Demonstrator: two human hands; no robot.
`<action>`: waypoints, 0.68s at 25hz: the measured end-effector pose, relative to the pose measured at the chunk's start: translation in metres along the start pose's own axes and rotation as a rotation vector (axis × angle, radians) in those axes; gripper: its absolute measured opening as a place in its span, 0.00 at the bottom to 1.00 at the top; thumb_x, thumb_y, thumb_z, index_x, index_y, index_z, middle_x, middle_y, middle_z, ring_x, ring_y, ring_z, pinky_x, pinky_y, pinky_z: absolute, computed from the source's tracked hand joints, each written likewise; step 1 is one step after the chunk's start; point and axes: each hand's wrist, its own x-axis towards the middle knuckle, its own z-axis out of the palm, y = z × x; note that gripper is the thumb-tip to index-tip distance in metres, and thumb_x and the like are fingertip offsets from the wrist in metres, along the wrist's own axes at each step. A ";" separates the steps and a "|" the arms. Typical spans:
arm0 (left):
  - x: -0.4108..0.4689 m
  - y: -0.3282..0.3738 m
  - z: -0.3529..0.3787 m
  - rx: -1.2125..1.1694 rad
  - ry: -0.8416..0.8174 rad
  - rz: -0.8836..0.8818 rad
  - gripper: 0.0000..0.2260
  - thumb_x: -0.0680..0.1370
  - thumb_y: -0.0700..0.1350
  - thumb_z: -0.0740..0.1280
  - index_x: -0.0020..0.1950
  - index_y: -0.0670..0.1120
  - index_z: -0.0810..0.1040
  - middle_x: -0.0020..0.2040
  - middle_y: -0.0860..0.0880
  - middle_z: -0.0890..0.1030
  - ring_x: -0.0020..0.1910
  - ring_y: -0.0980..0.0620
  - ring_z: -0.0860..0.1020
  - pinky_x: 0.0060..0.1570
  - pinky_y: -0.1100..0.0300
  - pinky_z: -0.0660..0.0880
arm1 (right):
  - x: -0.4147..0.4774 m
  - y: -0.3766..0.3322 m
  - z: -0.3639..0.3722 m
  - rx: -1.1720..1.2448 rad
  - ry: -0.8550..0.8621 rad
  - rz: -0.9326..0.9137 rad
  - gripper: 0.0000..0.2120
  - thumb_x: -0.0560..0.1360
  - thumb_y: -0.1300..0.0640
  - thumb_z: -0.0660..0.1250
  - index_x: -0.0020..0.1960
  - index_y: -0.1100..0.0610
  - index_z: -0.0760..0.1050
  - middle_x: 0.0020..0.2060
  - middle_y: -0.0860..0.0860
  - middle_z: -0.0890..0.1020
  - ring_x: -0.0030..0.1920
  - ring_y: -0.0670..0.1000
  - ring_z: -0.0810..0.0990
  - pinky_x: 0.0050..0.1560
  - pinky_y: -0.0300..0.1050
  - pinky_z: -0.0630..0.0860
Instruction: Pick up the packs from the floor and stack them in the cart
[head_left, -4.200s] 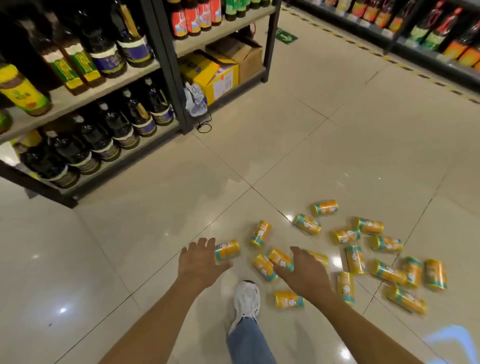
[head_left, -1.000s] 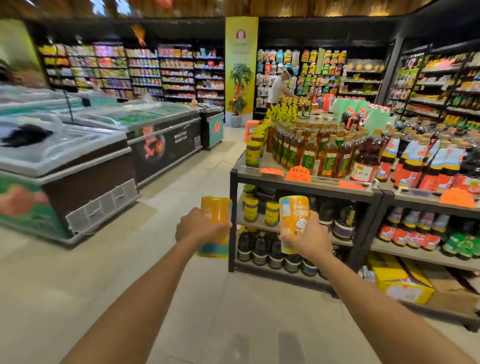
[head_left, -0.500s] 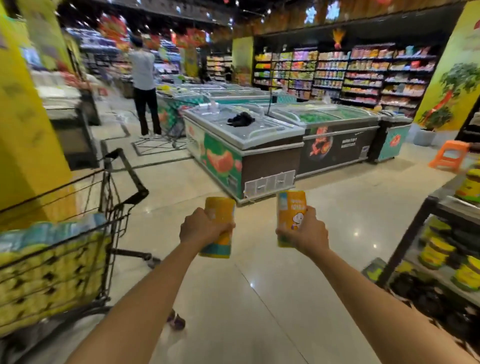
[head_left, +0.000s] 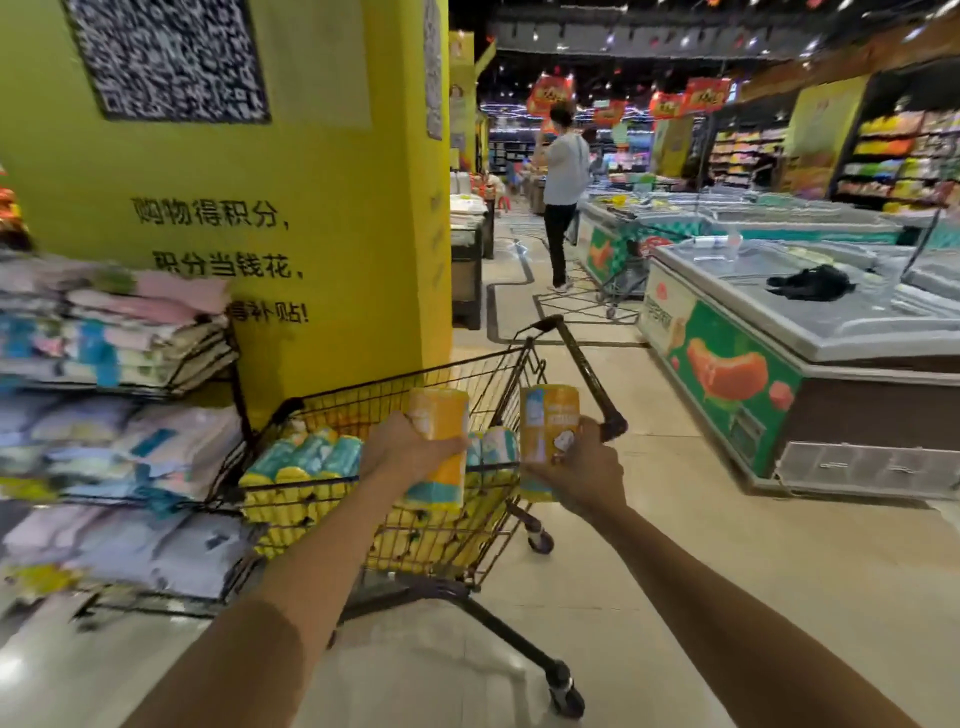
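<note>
Now we hold two packs upright, one in each fist: our left hand (head_left: 410, 453) is wrapped round the left pack (head_left: 440, 413), our right hand (head_left: 577, 470) round the right pack (head_left: 548, 415), and both are raised just before the cart (head_left: 470, 365). Half a second ago the cart sat off at nine o'clock; we have turned, and it now lies dead ahead at twelve, its stacked packs (head_left: 306, 458) at ten o'clock of our hands. So the carrying is nearly done, we judge, and placing comes next. A yellow pillar (head_left: 337, 208) rises at eleven, a chest freezer (head_left: 779, 364) at two.
</note>
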 end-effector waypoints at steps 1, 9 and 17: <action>0.016 -0.011 -0.009 -0.003 0.020 -0.025 0.28 0.66 0.64 0.74 0.54 0.45 0.72 0.50 0.47 0.77 0.51 0.46 0.77 0.39 0.58 0.69 | 0.015 -0.010 0.017 0.008 -0.041 -0.033 0.32 0.66 0.47 0.76 0.62 0.57 0.65 0.49 0.51 0.78 0.50 0.55 0.79 0.42 0.42 0.73; 0.163 -0.058 -0.052 0.055 0.145 -0.174 0.25 0.67 0.63 0.73 0.50 0.46 0.71 0.42 0.49 0.75 0.38 0.52 0.74 0.31 0.60 0.70 | 0.164 -0.062 0.131 0.019 -0.188 -0.151 0.34 0.66 0.48 0.76 0.64 0.57 0.64 0.45 0.49 0.79 0.42 0.51 0.78 0.42 0.41 0.75; 0.315 -0.099 -0.053 -0.032 0.122 -0.245 0.27 0.64 0.60 0.77 0.55 0.46 0.75 0.50 0.48 0.81 0.46 0.48 0.80 0.45 0.56 0.78 | 0.295 -0.080 0.222 -0.050 -0.238 -0.082 0.35 0.67 0.48 0.76 0.65 0.59 0.62 0.47 0.52 0.79 0.46 0.56 0.79 0.42 0.44 0.74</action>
